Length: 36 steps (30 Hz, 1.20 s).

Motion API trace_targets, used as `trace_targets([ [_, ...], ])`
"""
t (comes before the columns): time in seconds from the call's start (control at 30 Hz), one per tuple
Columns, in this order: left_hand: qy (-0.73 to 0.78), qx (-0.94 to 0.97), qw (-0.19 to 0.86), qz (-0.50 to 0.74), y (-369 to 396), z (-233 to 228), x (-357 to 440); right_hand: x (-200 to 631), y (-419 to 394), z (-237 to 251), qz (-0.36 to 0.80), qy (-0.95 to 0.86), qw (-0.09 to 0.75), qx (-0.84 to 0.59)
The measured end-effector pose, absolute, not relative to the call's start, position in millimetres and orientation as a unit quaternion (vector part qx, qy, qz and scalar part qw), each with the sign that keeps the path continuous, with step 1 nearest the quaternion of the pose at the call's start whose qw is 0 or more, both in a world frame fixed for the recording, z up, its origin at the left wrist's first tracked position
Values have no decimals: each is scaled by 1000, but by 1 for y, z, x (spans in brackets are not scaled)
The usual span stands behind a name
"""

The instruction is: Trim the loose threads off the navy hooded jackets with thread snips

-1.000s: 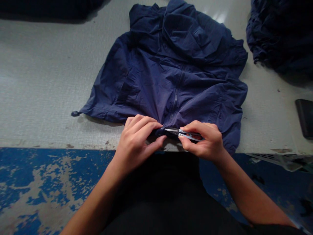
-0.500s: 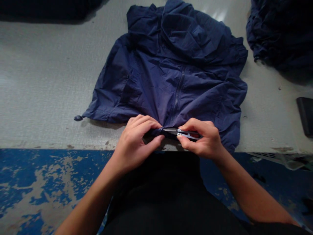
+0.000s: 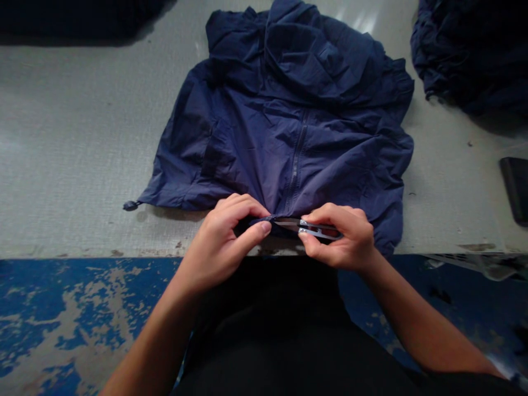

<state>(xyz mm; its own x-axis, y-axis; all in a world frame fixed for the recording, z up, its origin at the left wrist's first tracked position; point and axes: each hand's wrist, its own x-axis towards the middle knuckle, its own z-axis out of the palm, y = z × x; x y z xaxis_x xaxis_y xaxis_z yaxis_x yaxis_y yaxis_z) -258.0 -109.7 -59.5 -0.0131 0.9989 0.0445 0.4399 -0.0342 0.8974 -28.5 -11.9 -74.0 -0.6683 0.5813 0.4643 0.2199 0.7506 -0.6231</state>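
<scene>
While the head view barely differs from half a second ago, these lines set out the small shifts.

Head view, change: the navy blue thin-fabric zip jacket (image 3: 289, 126) has slid slightly toward the left of the picture, and its toggle end (image 3: 130, 205) lies a little lower; both hands sit in nearly the same spot at the hem.

Left hand: the left hand (image 3: 225, 242) is closed in a pinch on the bunched hem just left of the zip's lower end, thumb tip now pressed closer under the fold than a moment ago.

Right hand: the right hand (image 3: 340, 239) is closed around small silver thread snips (image 3: 307, 226), blades pointing left at the pinched hem, as before.

Meaning: judging by so little movement, the trimming at the zip base looks to be in mid-step, with no sign of a finished cut.

Jacket's place: spread front-up on the grey textured worktop (image 3: 74, 148), its hem at the near edge by the person's body.

Hidden: the blade tips are dark against the cloth, so whether they are parted or meet cannot be told; any loose thread is too small to see.

Cut off: a heap of dark blue cloth (image 3: 466, 55) runs off the upper right, and a flat black object (image 3: 515, 187) is clipped by the right edge.

Below: a worn blue painted floor (image 3: 61, 308) shows under the worktop.
</scene>
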Motion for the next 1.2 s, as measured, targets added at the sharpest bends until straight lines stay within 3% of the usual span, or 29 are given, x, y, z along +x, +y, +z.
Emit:
trace_targets([
  [1.2,607,613,302,405,-109,-65,-251,-29,-13,-77,235,-883,332,-234],
])
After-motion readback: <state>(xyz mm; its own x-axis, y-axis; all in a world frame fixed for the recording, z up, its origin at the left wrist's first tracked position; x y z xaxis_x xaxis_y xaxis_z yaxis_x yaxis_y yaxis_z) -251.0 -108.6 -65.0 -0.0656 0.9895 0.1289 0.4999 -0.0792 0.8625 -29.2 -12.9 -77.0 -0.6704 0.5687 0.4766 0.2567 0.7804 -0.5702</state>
